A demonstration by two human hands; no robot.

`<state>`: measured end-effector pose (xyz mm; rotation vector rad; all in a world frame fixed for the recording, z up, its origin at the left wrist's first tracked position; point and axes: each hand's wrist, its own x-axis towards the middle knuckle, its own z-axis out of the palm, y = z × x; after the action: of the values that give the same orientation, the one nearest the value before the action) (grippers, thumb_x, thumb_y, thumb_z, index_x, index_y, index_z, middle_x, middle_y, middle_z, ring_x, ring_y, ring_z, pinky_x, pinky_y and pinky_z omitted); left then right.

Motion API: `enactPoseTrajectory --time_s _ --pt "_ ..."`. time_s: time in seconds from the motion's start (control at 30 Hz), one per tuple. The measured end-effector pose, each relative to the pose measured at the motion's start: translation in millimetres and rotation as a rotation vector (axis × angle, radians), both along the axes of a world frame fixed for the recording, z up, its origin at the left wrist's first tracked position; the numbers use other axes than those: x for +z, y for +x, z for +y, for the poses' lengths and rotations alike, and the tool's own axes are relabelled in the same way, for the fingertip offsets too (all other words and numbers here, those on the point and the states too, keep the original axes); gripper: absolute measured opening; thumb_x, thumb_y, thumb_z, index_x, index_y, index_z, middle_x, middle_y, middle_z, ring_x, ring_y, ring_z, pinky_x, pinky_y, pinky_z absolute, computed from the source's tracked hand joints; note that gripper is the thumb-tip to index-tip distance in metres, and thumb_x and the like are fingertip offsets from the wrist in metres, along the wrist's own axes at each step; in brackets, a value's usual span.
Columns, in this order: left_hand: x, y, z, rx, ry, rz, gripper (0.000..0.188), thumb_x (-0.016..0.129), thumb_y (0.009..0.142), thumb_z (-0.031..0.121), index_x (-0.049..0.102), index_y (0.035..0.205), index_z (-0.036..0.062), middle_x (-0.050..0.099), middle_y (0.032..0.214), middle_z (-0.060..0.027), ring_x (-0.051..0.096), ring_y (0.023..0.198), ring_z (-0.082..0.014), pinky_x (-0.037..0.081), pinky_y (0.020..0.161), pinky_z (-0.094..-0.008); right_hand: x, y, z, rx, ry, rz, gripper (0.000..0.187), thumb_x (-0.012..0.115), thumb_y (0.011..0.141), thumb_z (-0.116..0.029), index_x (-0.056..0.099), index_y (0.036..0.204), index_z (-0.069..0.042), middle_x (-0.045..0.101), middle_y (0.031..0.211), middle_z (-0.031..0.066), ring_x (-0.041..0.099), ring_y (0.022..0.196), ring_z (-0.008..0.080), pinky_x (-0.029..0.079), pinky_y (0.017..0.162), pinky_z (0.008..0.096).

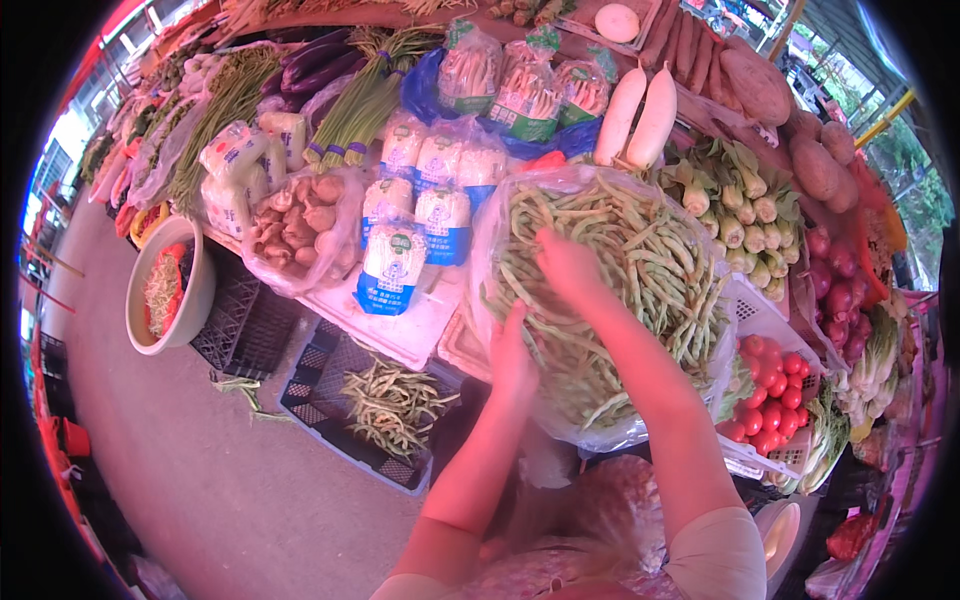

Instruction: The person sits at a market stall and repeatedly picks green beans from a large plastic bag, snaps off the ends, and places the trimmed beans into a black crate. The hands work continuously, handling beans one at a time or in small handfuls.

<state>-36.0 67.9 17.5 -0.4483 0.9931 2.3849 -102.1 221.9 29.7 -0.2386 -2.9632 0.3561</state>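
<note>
A large clear plastic bag [487, 240] lies spread wide, heaped with long green beans [660, 260]. My right hand [568, 268] reaches into the left part of the heap, its fingers drawn together on a green bean; the fingertips are partly hidden. At the bag's near left edge is my left hand [512, 350], closed, with the thumb up against the beans. What its fingers hold is hidden. Below and left of that hand, a dark plastic crate [310, 375] on the floor contains a smaller pile of green beans [395, 405].
Left of the bag stand white-and-blue packs of mushrooms [392, 265] and a bag of brown mushrooms [300, 220]. Two white radishes [650, 115] lie beyond it. Tomatoes [770, 395] sit in a white basket at right. A pale tub [200, 300] stands at far left.
</note>
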Motion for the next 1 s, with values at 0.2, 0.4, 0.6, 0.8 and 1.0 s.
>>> enactPoseTrajectory --time_s 0.2,0.4,0.6,0.8,1.0 --pt "-3 5 7 -0.025 0.121 0.067 0.025 0.063 0.092 0.021 0.054 0.108 0.0045 0.065 0.091 -0.0082 0.064 0.083 -0.0179 0.048 0.07 -0.0296 20 57 17 0.008 -0.358 0.283 0.017 0.06 0.089 -0.015 0.061 0.105 -0.011 0.063 0.094 0.0134 0.063 0.084 0.0332 0.049 0.072 0.0401" --pt "10 6 11 -0.047 0.161 0.078 0.033 0.071 0.086 0.02 0.056 0.111 0.0028 0.065 0.095 -0.0071 0.063 0.086 -0.0168 0.05 0.071 -0.0296 29 111 -3 0.173 -0.388 0.223 0.015 0.062 0.087 -0.01 0.061 0.103 -0.01 0.061 0.09 0.0121 0.062 0.085 0.0314 0.049 0.073 0.038" --pt "4 0 5 0.015 0.267 0.087 0.03 0.069 0.084 0.011 0.056 0.109 0.001 0.063 0.092 -0.0064 0.061 0.079 -0.0156 0.05 0.066 -0.0285 26 131 -8 0.42 -0.598 0.067 0.023 0.056 0.086 0.0 0.058 0.107 -0.008 0.062 0.096 0.011 0.062 0.093 0.0263 0.048 0.083 0.0345" --pt "-5 -5 3 0.097 0.247 0.051 0.029 0.066 0.084 0.002 0.054 0.11 0.0005 0.062 0.087 -0.007 0.061 0.077 -0.0156 0.05 0.065 -0.0278 4 88 15 0.065 -0.724 -0.075 0.031 0.051 0.086 0.0 0.058 0.116 -0.004 0.063 0.104 0.0113 0.062 0.098 0.0225 0.048 0.088 0.033" --pt "-2 -3 7 0.107 0.181 0.057 0.037 0.065 0.083 0.0 0.051 0.117 -0.0005 0.061 0.09 -0.0072 0.061 0.077 -0.0155 0.049 0.071 -0.028 -14 21 24 0.004 -0.354 -0.091 0.037 0.049 0.089 -0.016 0.057 0.125 -0.011 0.064 0.108 0.0204 0.063 0.093 0.0345 0.05 0.082 0.0405"
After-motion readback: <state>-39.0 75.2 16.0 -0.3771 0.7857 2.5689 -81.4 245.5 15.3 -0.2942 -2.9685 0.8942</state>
